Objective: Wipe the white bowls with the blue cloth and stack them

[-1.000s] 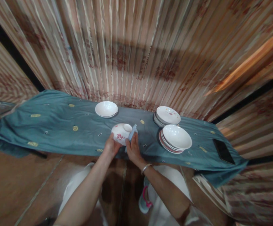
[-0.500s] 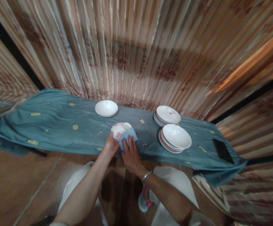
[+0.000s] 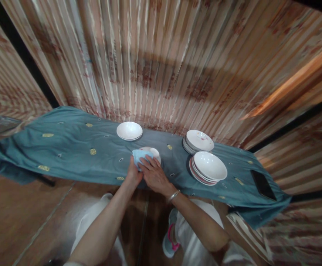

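Note:
A white bowl (image 3: pixel 155 152) is held bottom-up above the near edge of the cloth-covered table, its foot ring showing. My left hand (image 3: pixel 134 173) grips the bowl's left side, fingers partly hidden behind it. Pressed against the bowl's outside is a light blue cloth (image 3: pixel 141 157), under the fingers of my right hand (image 3: pixel 154 175). The cloth covers the left part of the bowl, and the red marking there is out of sight. A silver bracelet sits on my right wrist.
Two stacked white bowls (image 3: pixel 129 130) stand near the table's back edge. To the right are a stack of plates (image 3: pixel 199 140) and a stack of bowls (image 3: pixel 210 166). A dark phone (image 3: pixel 263 184) lies at the right end of the green tablecloth (image 3: pixel 74 155). A pleated curtain (image 3: pixel 161 66) hangs behind.
My right hand has slid the blue cloth leftward over the bowl, covering its red marking. My left hand keeps its hold on the bowl. The whole view has shifted slightly.

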Tool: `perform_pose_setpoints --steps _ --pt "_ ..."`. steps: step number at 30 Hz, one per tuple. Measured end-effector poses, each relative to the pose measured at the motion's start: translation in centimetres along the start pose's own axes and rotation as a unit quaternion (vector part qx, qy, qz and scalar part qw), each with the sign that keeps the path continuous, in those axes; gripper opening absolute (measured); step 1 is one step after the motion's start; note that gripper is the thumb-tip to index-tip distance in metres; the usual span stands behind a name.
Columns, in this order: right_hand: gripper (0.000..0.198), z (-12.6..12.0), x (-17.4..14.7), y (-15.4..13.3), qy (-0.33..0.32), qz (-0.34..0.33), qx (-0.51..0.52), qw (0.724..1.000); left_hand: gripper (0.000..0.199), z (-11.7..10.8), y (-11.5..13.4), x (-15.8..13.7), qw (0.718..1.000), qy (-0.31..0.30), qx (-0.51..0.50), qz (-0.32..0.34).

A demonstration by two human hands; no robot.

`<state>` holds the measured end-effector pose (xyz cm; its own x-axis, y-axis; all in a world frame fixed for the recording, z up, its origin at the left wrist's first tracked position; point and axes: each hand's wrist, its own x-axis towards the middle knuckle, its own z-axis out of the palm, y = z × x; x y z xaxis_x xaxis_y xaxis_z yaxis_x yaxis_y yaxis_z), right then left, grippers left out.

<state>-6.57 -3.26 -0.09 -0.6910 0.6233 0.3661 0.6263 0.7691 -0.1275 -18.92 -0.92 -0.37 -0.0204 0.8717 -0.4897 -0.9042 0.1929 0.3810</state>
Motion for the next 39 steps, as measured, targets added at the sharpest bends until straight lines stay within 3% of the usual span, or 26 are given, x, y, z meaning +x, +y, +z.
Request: perform_pose_setpoints --steps 2,5,14,19,30,35,39 --pt "0.042 -0.4 1.0 0.3 -0.018 -0.013 -0.009 1.000 0.046 0.4 -0.1 -0.4 0.999 0.039 -0.017 0.013" --pt "0.040 -0.7 2.6 0.6 -0.042 -0.023 -0.022 0.999 0.047 0.9 -0.3 -1.0 0.998 0.044 -0.036 0.016" --pt "0.027 -1.7 6.6 1.5 -0.045 0.003 -0.049 0.998 0.049 1.9 -1.1 -1.3 0.997 -0.044 -0.052 0.040" --pt "0.028 -1.7 8.0 2.9 -0.049 0.030 -0.031 0.998 0.052 2.0 -1.2 -1.2 0.996 -0.055 -0.053 0.041" --pt "0.034 -2.0 9.3 6.8 -0.083 0.211 0.086 0.970 0.057 2.4 -1.4 -1.8 0.999 -0.031 -0.006 0.029" --pt "0.030 -1.0 8.8 8.8 -0.002 0.310 0.209 0.927 0.057 2.3 -1.5 -1.8 0.998 -0.054 -0.015 0.029" --pt "0.038 -0.2 7.8 10.4 0.058 0.338 0.250 0.905 0.058 2.2 -1.5 -1.7 0.998 -0.056 -0.014 0.031"
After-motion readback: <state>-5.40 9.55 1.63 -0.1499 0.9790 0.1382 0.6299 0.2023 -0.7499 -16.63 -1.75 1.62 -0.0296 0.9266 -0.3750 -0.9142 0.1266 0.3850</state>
